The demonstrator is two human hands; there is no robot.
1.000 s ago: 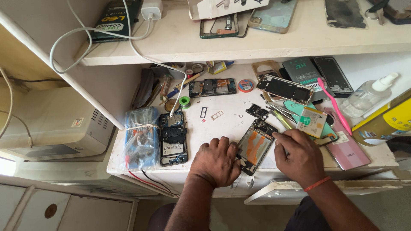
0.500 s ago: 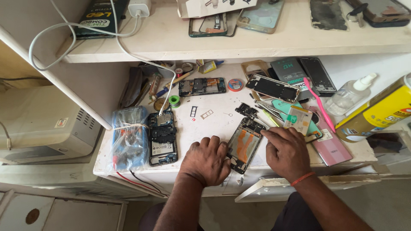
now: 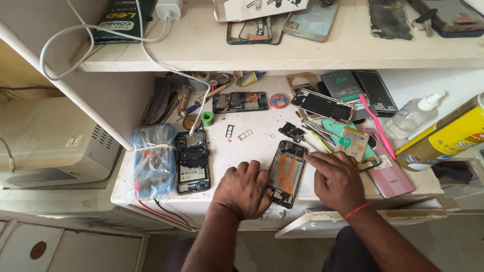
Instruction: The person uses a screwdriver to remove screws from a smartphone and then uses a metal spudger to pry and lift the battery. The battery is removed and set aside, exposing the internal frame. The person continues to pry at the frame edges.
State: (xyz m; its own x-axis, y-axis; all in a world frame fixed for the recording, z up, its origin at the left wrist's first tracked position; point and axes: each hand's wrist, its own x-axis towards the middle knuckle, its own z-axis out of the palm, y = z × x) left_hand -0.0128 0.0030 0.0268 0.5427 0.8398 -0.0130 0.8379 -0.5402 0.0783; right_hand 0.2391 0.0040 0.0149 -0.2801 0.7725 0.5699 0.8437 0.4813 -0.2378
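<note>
White laminate covered the worktop [image 3: 252,143] where we worked, with a shelf [image 3: 322,50] above it carrying phone cases and a charger. At the far right stood a yellow can [image 3: 443,136] beside a clear spray bottle [image 3: 413,113]. On the left lay a bag-wrapped bundle [image 3: 153,161] and, just beside it, an opened phone with its battery showing [image 3: 192,161]. Near the front edge, between our hands, lay the opened phone frame with orange patches inside [image 3: 288,173], tilted slightly to the right. Our left hand [image 3: 245,189] rested knuckles up against the frame's left side, fingers curled down, touching its edge. Our right hand [image 3: 335,179] sat at the frame's right side, fingers drawn together with the tips at its upper right edge; we could not tell whether they pinched anything. Behind the frame lay a small black part [image 3: 292,132], a green tape roll [image 3: 207,118] and two tiny card trays [image 3: 238,133].
</note>
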